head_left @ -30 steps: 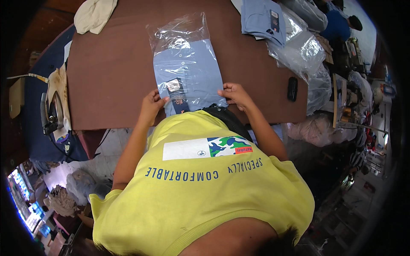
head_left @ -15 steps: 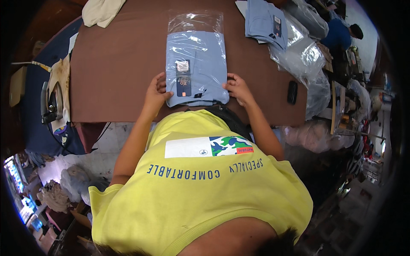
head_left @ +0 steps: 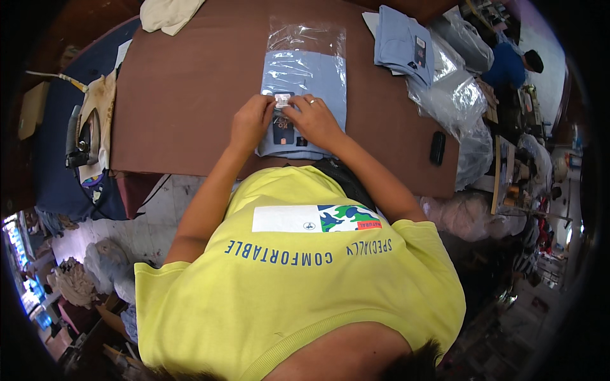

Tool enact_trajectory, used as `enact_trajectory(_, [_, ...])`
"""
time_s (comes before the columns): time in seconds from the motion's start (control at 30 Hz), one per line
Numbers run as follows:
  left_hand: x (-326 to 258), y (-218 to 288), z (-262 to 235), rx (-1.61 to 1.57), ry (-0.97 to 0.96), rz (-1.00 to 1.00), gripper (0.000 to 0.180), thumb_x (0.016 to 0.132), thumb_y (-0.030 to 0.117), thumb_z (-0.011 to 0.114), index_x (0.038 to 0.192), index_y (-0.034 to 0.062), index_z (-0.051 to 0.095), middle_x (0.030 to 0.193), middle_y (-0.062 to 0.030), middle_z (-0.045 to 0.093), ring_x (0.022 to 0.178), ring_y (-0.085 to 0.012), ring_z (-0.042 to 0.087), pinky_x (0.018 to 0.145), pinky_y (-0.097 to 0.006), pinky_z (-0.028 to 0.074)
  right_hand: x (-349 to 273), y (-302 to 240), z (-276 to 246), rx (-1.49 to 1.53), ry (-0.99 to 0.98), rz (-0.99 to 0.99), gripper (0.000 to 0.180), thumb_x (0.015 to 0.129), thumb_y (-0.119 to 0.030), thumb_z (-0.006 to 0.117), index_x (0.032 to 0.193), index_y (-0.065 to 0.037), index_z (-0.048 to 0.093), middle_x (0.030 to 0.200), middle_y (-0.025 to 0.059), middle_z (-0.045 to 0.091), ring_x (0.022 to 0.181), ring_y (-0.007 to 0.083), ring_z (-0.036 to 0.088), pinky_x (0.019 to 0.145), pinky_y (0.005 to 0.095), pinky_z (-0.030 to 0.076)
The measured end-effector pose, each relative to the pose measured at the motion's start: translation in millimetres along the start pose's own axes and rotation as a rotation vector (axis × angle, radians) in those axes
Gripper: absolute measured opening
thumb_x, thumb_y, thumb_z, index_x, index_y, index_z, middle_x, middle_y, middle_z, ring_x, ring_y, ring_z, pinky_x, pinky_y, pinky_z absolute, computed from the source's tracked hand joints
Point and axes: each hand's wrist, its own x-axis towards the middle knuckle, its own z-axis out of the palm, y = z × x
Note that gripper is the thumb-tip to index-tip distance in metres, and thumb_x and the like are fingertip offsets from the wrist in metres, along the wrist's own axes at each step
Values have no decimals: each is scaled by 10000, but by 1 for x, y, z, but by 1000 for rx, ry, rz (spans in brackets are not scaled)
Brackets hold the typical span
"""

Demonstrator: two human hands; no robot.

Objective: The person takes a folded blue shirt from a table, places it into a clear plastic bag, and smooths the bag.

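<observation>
I count two folded light-blue shirts: one bagged shirt (head_left: 305, 82) under my hands, one second shirt (head_left: 403, 44) farther right. One iron (head_left: 81, 138), one black phone (head_left: 437, 148).

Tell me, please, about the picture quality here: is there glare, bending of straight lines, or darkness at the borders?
Head view: glare sits on the clear plastic bag above the folded blue shirt; the brown table edges curve toward the rim, typical fisheye; the corners are black. Both the left hand and the right hand look sharp and evenly lit.
</observation>
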Motion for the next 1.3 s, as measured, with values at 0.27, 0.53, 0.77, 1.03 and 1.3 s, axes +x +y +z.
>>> enact_trajectory(0.27, [-30,-4,5,263,-108,363,293,774,85,613,1065,112,620,996,-51,606,921,-225,574,770,-349,445,8,12,11,676,94,463,208,775,-27,614,968,-48,538,785,104,608,727,242,625,680,331,495])
enact_trajectory(0.53, [-40,-9,8,617,-211,429,398,804,134,548,1189,220,595,1195,-4,490,1081,-204,450,887,-366,336,16,10,15,644,194,491,157,773,-11,622,904,-36,538,803,99,606,725,223,625,664,319,488])
enact_trajectory(0.77, [-39,1,9,531,-230,237,372,809,206,565,1177,159,600,1239,-33,473,1157,-267,395,930,-414,305,13,7,13,671,277,397,148,763,18,620,884,-27,549,821,103,598,741,229,618,659,323,486])
enact_trajectory(1.03, [-12,-6,46,686,-4,120,451,843,332,550,1242,121,555,1504,-93,219,1363,-356,156,1036,-533,181,10,-6,9,625,286,292,102,745,21,620,820,-21,567,790,103,578,724,269,600,650,332,476])
enact_trajectory(1.3, [-18,0,37,501,-35,87,487,852,313,542,1300,126,509,1525,-99,174,1383,-390,121,1049,-578,146,9,-3,6,529,257,206,91,742,55,590,804,-10,575,788,104,567,740,264,590,685,322,472])
